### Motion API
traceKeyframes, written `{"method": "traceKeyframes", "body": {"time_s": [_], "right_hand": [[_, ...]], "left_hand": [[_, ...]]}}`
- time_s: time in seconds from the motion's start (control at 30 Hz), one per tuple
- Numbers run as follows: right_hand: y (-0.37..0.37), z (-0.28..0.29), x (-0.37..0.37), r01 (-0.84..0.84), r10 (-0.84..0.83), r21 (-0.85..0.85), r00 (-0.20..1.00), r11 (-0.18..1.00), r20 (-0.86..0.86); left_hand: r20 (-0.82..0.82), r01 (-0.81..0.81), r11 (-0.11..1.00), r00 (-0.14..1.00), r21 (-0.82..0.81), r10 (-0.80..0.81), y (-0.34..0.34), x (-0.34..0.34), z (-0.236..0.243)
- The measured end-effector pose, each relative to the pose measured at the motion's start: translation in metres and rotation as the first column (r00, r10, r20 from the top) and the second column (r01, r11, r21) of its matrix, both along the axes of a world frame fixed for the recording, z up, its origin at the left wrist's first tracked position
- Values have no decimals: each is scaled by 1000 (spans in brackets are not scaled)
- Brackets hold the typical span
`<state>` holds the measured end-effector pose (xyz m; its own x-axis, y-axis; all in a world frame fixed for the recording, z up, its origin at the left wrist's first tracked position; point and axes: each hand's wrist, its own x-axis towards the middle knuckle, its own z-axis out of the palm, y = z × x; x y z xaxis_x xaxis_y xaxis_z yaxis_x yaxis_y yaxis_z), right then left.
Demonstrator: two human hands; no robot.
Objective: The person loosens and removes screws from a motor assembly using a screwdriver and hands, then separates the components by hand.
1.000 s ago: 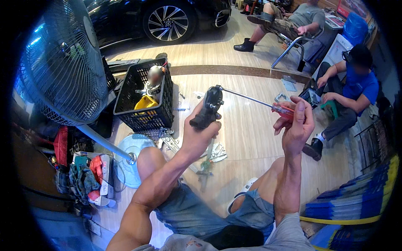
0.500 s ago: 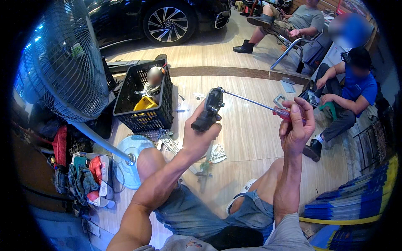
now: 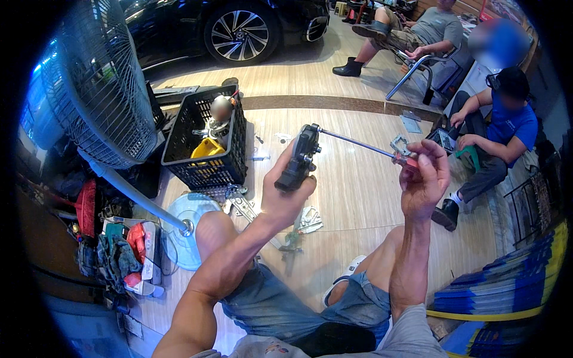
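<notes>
In my left hand I hold a black plastic part, raised above the floor, with small knobs and fittings along its right side. My right hand is closed round the red handle of a screwdriver. Its long metal shaft points left, and the tip meets the upper end of the black part. Whether the tip sits in a screw is too small to tell. Below my hands, pale metal pieces lie on the floor.
A black plastic crate with a yellow piece inside stands ahead on the left. Left of it is a standing fan. A seated person in blue works at the right; another person sits farther back. A dark car is behind.
My right hand has turned slightly on the screwdriver handle, its fingers shifting. The black part has tilted a little in my left hand. The far seated person's hand has moved.
</notes>
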<state>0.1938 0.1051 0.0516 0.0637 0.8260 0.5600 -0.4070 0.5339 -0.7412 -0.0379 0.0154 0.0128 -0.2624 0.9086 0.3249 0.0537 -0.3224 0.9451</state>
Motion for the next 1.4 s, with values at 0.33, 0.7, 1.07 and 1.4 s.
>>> {"method": "traceKeyframes", "body": {"time_s": [0.33,0.7,1.07,1.4], "right_hand": [[2,-1,-3,-51,54,42,997,998,-55],[1,-1,-1,-120,119,-9,990,993,-75],[1,2,1,-212,205,-49,971,976,-119],[0,3,-4,-98,86,-61,982,993,-165]], "left_hand": [[-3,-53,994,999,98,54,1,2,-1],[-45,-56,990,997,130,62,1,2,-3],[-152,-72,984,984,160,97,-5,2,3],[-187,-86,982,975,170,117,-6,4,3]]}}
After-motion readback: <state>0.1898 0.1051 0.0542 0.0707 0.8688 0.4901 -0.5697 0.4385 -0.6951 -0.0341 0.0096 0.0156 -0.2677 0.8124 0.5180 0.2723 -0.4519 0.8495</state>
